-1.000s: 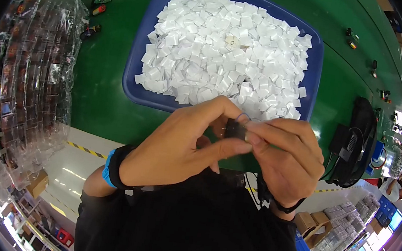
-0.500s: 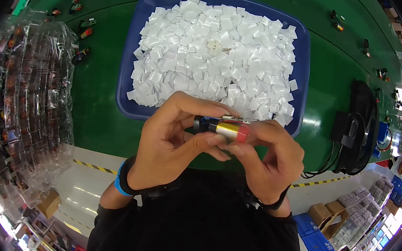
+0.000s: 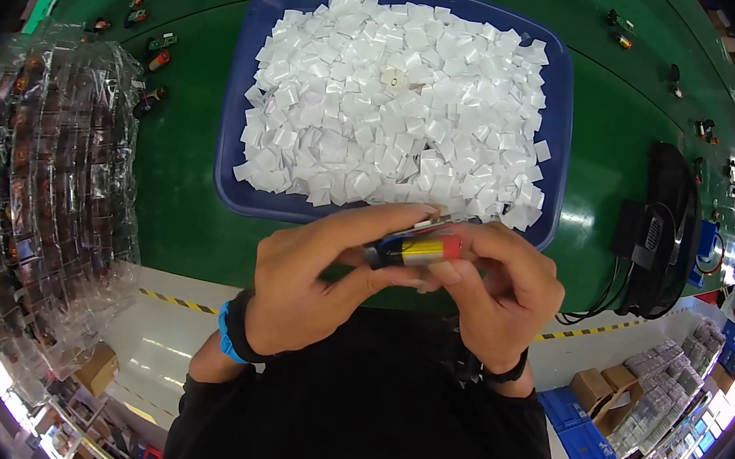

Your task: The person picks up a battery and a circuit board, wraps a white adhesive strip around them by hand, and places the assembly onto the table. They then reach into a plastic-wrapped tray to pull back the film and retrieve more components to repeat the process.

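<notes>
Both hands meet just past the near edge of a blue tray [image 3: 229, 125], around a small battery [image 3: 423, 251] with a yellow-and-silver wrap, a red end and a black part at its left. A thin board [image 3: 426, 225] runs along its upper side, slightly blurred. My left hand [image 3: 310, 268] grips the black end between thumb and fingers. At the red end, my right hand [image 3: 509, 285] pinches with thumb and forefinger; its other fingers are curled. Small white square pieces [image 3: 378, 132] fill the tray, with a round cream piece [image 3: 393, 81] among them.
On the left, clear plastic blister trays [image 3: 52, 160] with dark and orange parts are stacked. Several small battery-and-board units [image 3: 160, 58] lie scattered over the green table [image 3: 171, 227]. A black bag-like item [image 3: 663, 234] with cables sits at the right. Blue crates [image 3: 586, 450] stand on the floor.
The battery has tilted, its red end now higher, and its black end sits deeper behind my left fingers. My left hand has turned slightly, its wrist lower. Both hands keep their hold.
</notes>
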### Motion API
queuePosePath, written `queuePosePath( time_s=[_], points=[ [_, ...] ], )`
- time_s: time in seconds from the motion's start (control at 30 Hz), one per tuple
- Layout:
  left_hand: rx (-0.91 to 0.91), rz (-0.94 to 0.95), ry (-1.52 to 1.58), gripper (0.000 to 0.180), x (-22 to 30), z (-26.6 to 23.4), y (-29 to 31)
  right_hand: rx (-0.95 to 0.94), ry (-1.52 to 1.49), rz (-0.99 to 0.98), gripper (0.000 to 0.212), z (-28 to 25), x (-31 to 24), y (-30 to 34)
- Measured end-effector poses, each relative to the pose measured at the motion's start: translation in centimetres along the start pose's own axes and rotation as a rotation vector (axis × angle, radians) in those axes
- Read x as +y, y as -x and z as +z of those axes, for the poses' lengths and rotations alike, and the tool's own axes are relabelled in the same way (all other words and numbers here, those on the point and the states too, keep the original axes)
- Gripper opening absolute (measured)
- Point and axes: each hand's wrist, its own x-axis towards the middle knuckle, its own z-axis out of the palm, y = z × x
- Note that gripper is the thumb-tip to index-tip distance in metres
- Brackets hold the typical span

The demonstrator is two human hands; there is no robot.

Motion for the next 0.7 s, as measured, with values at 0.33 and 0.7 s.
queuePosePath(
  time_s=[0.33, 0.7],
  points=[
    [0.046, 0.245, -0.309, 0.042, -0.1, 0.4, -0.7, -0.004, -0.154, 0.111, 0.024, -0.4, 0.9, 0.5],
    [0.156, -0.23, 0.443, 0.032, 0.4, 1.4, -0.7, 0.135, 0.078, 0.033, 0.034, 0.4, 0.1, 1.4]
  ],
)
